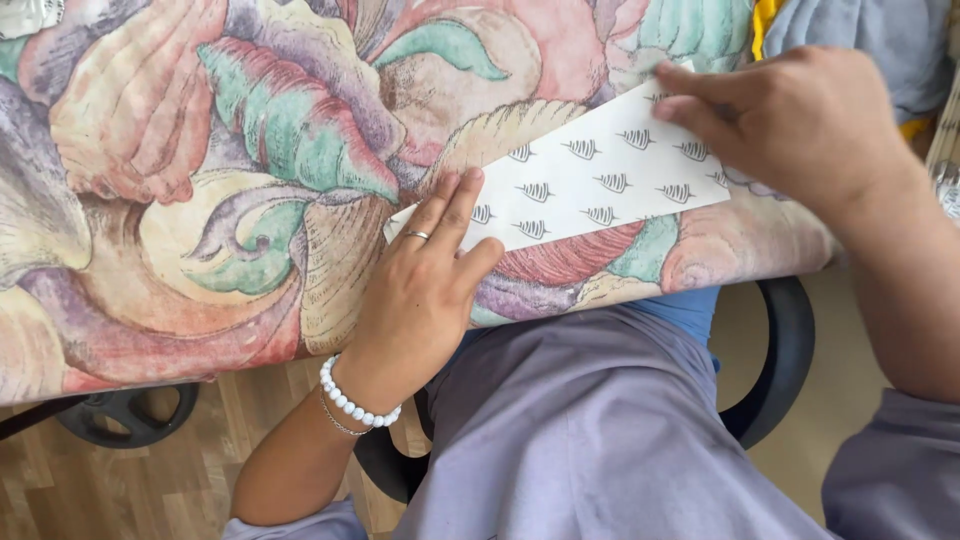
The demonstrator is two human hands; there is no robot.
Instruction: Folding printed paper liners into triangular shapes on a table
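A long white paper strip (590,180) printed with small grey striped shapes lies at an angle on a table covered by a shell-patterned cloth (250,170). My left hand (425,285), wearing a ring and a white bead bracelet, lies flat with its fingers pressing the strip's near left end. My right hand (795,120) rests on the strip's far right end, fingertips pressing the paper's upper edge. Neither hand grips anything.
The table edge runs just in front of my lap, which is in grey-lilac clothing (600,430). A black chair (785,360) shows beneath me over a wooden floor. Grey and yellow fabric (870,40) lies at the top right corner.
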